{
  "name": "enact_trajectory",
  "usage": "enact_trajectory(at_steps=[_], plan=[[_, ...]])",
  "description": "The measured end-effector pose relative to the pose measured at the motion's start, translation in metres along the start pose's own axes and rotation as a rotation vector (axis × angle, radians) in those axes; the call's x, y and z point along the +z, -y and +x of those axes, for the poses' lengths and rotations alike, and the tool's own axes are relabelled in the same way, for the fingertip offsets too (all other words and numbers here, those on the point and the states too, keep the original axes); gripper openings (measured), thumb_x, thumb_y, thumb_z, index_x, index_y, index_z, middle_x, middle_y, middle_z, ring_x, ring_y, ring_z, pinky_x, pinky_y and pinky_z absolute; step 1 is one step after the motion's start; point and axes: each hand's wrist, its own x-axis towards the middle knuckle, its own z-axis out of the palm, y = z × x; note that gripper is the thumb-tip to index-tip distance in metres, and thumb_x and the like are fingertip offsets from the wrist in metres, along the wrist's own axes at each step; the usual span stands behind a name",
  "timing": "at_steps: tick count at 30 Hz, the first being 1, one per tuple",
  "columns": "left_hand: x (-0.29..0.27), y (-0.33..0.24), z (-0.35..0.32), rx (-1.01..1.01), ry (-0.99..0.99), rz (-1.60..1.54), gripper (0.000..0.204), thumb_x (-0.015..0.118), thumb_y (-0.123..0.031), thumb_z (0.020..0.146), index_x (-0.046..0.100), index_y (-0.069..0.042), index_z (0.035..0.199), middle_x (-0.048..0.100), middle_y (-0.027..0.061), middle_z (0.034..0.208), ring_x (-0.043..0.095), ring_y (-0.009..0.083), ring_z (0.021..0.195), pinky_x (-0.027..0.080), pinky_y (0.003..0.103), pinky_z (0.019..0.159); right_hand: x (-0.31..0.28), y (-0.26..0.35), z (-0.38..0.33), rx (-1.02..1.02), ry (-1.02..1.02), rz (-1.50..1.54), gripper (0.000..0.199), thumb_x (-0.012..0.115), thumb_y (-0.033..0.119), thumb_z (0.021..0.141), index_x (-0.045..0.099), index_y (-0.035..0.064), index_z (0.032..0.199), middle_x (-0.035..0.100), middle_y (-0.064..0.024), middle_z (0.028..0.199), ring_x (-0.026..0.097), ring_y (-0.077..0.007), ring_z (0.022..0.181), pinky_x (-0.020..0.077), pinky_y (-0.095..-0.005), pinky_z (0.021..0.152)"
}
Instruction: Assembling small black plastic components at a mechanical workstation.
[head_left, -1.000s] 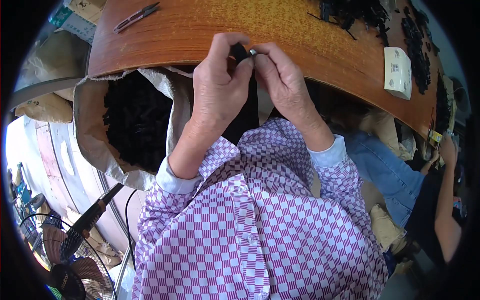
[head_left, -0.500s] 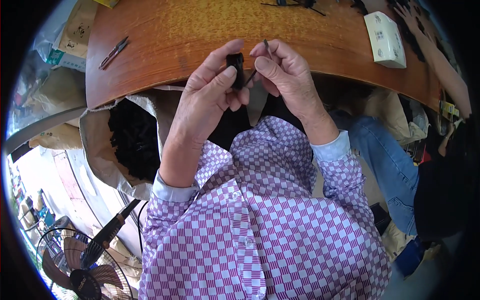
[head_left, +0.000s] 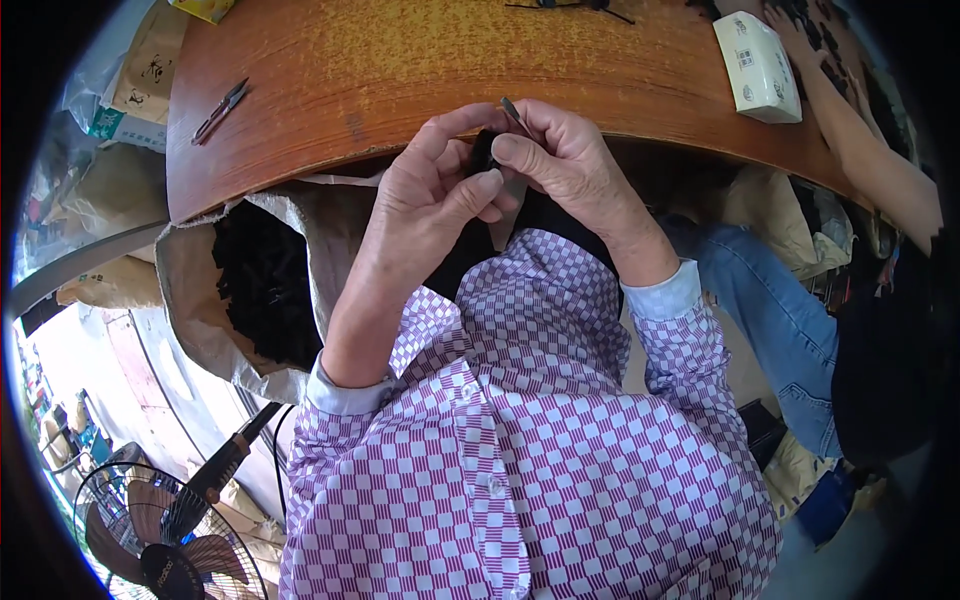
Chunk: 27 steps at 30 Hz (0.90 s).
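Note:
Just off the table's front edge, both my hands are held close together. My left hand (head_left: 425,205) is closed around a small black piece (head_left: 481,150), gripping it between thumb and fingers. In my right hand (head_left: 585,175), thumb and forefinger pinch a slim metal tool (head_left: 512,112). Its flat end sticks up past my fingers, while its lower end is hidden at the black piece. The right fingertips are up against the piece, and which part of it the tool touches cannot be seen.
Thread snips (head_left: 221,112) lie on the wooden table (head_left: 300,90) at left. A tissue pack (head_left: 757,70) sits at right, near another person's arm (head_left: 850,140). Below the table edge, an open sack (head_left: 190,300) holds black pieces (head_left: 262,290). A fan (head_left: 165,540) stands lower left.
My right hand has come left and slightly down, bringing the tool to the black piece. My left fingers have curled further over the piece. The other person's arm has shifted.

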Motion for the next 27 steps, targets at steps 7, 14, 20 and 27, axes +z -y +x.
enact_trajectory(at_steps=[7, 14, 20, 27], plan=[[-0.009, 0.009, -0.003, 0.190, -0.211, 0.496, 0.036, 0.048, -0.001, 0.094, 0.046, -0.001, 0.130, 0.061, 0.0081, 0.106, 0.061, 0.0119, 0.092, 0.051, 0.021, 0.071, 0.031, 0.002, 0.002, -0.046, -0.123, -0.094, 0.032, 0.054, 0.029, 0.095, 0.057, 0.0021, 0.112, 0.052, 0.0043, 0.077, 0.046, -0.0010, 0.067, 0.0364, -0.0182, 0.054], [-0.024, 0.014, -0.006, 0.215, -0.310, 0.331, 0.033, 0.046, -0.001, 0.095, 0.048, 0.000, 0.128, 0.060, 0.0061, 0.105, 0.059, 0.0091, 0.091, 0.052, 0.020, 0.073, 0.057, 0.007, 0.005, 0.185, -0.077, 0.104, 0.040, 0.045, 0.032, 0.099, 0.049, 0.0027, 0.125, 0.045, 0.0062, 0.070, 0.037, -0.0013, 0.056, 0.0274, -0.0171, 0.047], [-0.026, 0.016, -0.007, 0.325, -0.354, 0.443, 0.032, 0.045, 0.002, 0.094, 0.051, 0.000, 0.125, 0.060, 0.0057, 0.102, 0.059, 0.0088, 0.085, 0.051, 0.021, 0.070, 0.067, 0.004, 0.012, 0.164, -0.104, 0.110, 0.028, 0.045, 0.022, 0.099, 0.050, 0.0040, 0.119, 0.046, 0.0067, 0.074, 0.038, 0.0004, 0.058, 0.0298, -0.0153, 0.048], [-0.031, 0.014, -0.016, 0.319, -0.444, 0.595, 0.035, 0.050, 0.007, 0.087, 0.054, -0.001, 0.121, 0.065, 0.0148, 0.097, 0.066, 0.0189, 0.086, 0.050, 0.026, 0.074, 0.071, 0.004, 0.018, 0.144, -0.010, 0.157, 0.029, 0.046, 0.017, 0.098, 0.046, 0.0055, 0.124, 0.046, 0.0056, 0.069, 0.040, 0.0000, 0.054, 0.0326, -0.0154, 0.045]])
